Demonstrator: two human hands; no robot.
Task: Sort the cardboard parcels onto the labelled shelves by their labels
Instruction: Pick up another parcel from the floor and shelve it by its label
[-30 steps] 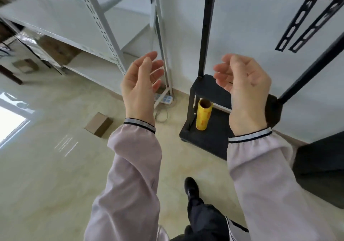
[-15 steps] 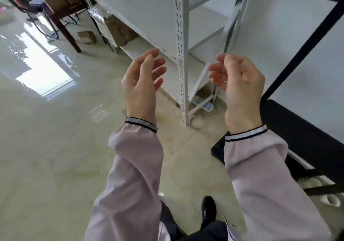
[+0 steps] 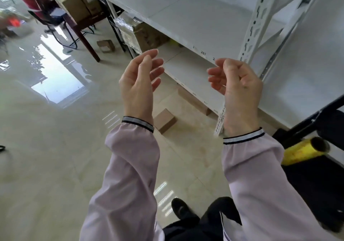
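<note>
Left hand (image 3: 138,84) empty, fingers loosely spread. Small cardboard parcel (image 3: 164,120) on floor just below, between both wrists; probably light, stiff, best gripped across opposite sides. Right hand (image 3: 237,90) half-curled, empty, before white shelf (image 3: 186,17) labelled 207.

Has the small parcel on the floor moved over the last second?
No. The parcel lies on the floor just off the white shelf corner post, as before; only the camera turned.
</note>
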